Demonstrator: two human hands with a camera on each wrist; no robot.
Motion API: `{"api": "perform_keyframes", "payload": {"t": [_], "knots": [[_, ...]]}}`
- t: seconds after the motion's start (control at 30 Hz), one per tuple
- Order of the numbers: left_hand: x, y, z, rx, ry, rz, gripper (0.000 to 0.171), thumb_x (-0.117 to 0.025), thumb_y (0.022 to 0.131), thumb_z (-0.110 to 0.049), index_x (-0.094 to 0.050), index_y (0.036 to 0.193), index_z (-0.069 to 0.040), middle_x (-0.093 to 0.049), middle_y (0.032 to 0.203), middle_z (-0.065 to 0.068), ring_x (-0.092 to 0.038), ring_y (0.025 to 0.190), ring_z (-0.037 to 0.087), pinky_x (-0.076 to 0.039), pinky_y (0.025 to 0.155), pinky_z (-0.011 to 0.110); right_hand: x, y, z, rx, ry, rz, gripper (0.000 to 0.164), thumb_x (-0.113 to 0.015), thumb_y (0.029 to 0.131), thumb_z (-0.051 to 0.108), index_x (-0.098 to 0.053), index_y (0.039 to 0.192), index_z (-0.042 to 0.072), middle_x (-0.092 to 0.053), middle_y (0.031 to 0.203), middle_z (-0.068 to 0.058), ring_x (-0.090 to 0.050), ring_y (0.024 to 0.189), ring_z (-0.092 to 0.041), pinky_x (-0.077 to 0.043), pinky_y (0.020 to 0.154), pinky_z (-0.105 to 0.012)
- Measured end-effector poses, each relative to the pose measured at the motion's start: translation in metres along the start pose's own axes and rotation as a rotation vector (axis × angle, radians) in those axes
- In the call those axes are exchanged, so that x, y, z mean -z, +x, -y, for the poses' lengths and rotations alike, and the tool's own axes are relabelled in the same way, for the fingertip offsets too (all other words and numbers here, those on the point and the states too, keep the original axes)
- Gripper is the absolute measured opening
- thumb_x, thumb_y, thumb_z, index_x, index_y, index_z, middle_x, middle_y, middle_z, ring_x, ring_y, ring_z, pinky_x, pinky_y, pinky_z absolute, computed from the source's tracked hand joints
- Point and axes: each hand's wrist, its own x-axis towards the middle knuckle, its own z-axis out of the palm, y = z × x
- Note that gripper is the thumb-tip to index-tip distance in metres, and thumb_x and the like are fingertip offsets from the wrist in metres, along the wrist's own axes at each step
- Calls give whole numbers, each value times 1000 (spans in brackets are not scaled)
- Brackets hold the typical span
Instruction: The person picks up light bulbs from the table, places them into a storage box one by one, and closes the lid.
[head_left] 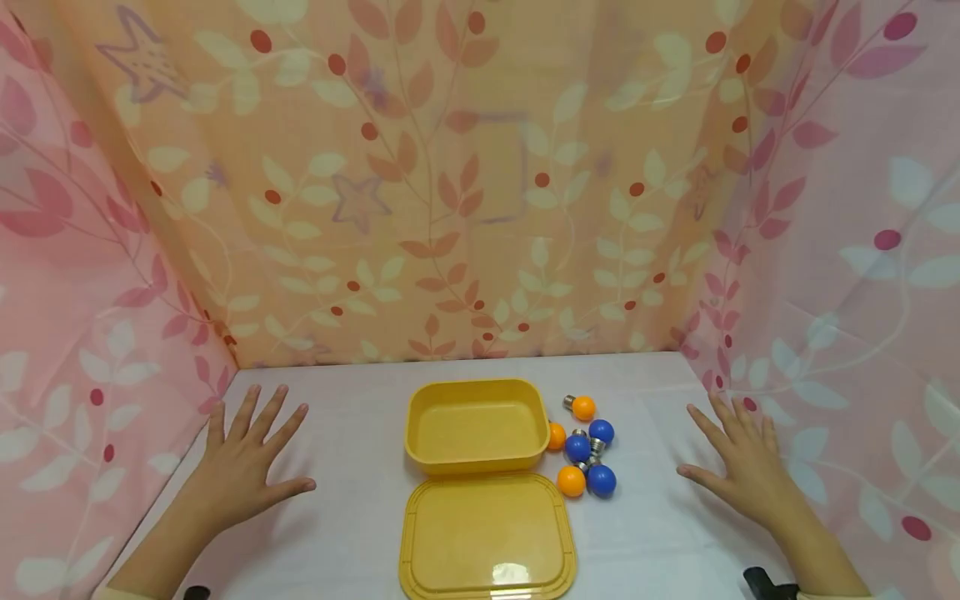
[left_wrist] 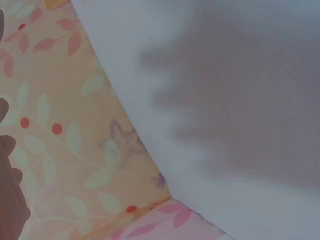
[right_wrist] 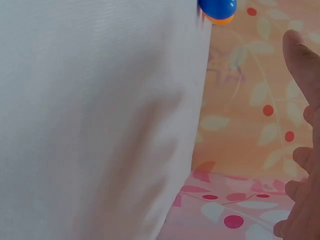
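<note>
My left hand (head_left: 243, 462) hovers over the left side of the white table with fingers straight and spread, holding nothing. Over on the right, my right hand (head_left: 738, 462) is likewise spread and holds nothing. Between them stands a yellow rectangular box (head_left: 477, 427) without its lid. The matching yellow lid (head_left: 487, 533) lies flat just in front of it. Beside the box is a group of small light bulbs with metal screw bases, some with orange globes (head_left: 583, 407) and some with blue globes (head_left: 602, 480). A blue bulb (right_wrist: 218, 7) shows at the top of the right wrist view.
The white cloth-covered table (head_left: 337, 533) is bordered by an orange leaf-patterned curtain (head_left: 427, 192) at the back. Pink patterned curtains hang at the left (head_left: 75, 333) and right (head_left: 862, 317). Hand shadows fall on the cloth in both wrist views.
</note>
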Motion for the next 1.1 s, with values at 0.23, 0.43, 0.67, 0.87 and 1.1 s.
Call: {"api": "perform_keyframes", "payload": {"t": [0.23,0.43,0.67,0.87,1.1], "knots": [[-4,7,1,-23,-80,-43,109,-72,77,-74,-29,163,-21,-8,174,8,4,159,38,13,122,67,-4,2,6,-37,39,-26,102,-87,76,47,-35,161,27,-22,170,-16,-12,155,-49,5,117,-79],[-5,13,-7,-6,-179,-76,111,-77,78,-67,-27,164,-18,-17,171,13,2,160,34,11,125,62,-11,6,13,-43,90,-59,99,-88,76,43,-40,159,21,-27,167,-20,-12,156,-45,2,117,-80],[-12,21,-21,31,-305,-62,111,-81,79,-60,-24,165,-18,-16,172,12,-1,159,35,7,129,52,-16,9,18,-77,74,-58,96,-87,78,42,-40,159,20,-29,165,-21,-14,155,-46,0,117,-79],[-14,24,-31,82,-431,-39,113,-85,78,-55,-22,165,-20,-15,172,10,-11,158,39,-6,130,50,-20,11,24,-78,104,-66,94,-87,79,37,-40,158,19,-29,165,-22,-18,153,-51,1,121,-75],[-14,36,-46,154,-601,11,115,-85,80,-48,-13,167,-23,-8,174,7,-7,158,39,-18,121,71,-23,27,30,-94,181,-53,92,-86,81,32,-38,160,19,-27,167,-19,-18,154,-45,3,124,-69]]}}
